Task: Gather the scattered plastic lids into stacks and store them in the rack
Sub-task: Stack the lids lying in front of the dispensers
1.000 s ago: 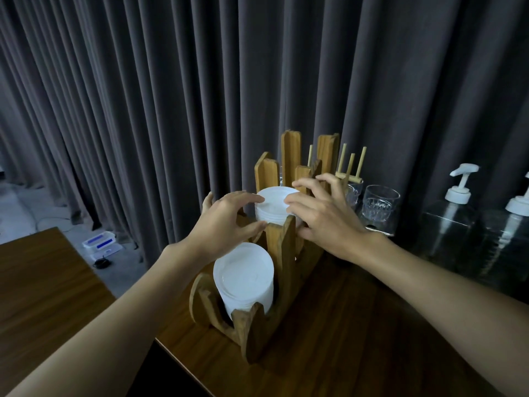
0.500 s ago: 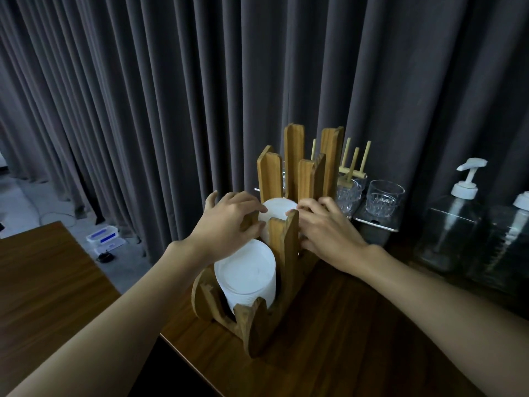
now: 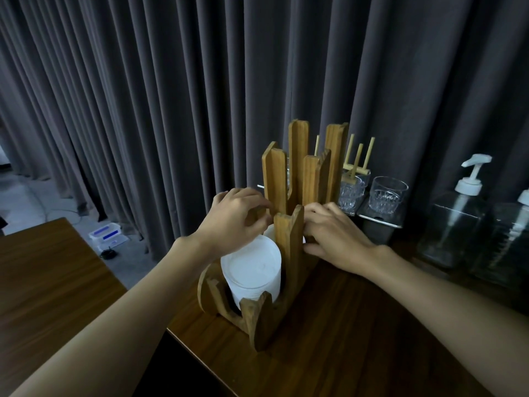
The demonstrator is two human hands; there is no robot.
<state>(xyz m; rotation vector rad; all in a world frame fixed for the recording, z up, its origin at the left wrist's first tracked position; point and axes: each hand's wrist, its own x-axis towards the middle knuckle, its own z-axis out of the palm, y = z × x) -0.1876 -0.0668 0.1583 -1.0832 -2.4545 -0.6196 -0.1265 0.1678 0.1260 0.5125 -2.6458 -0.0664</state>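
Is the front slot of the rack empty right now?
No, a stack of white lids sits in the front slot of the wooden rack.

A wooden rack [image 3: 289, 253] with tall slats stands on a dark wood table [image 3: 357, 339] before a grey curtain [image 3: 171, 96]. Its nearest compartment holds a front stack [image 3: 252, 270] of white plastic lids, leaning toward the camera. Just behind it, a second stack [image 3: 268, 234] shows only as a white sliver beside a post. The left hand [image 3: 232, 219] curls its fingers and thumb over that stack's top. The right hand [image 3: 335, 239] reaches in from the other side, fingertips hidden behind the post, perhaps gripping the same stack. Clear glasses [image 3: 388, 194] and pump bottles [image 3: 455, 222] stand to the right.
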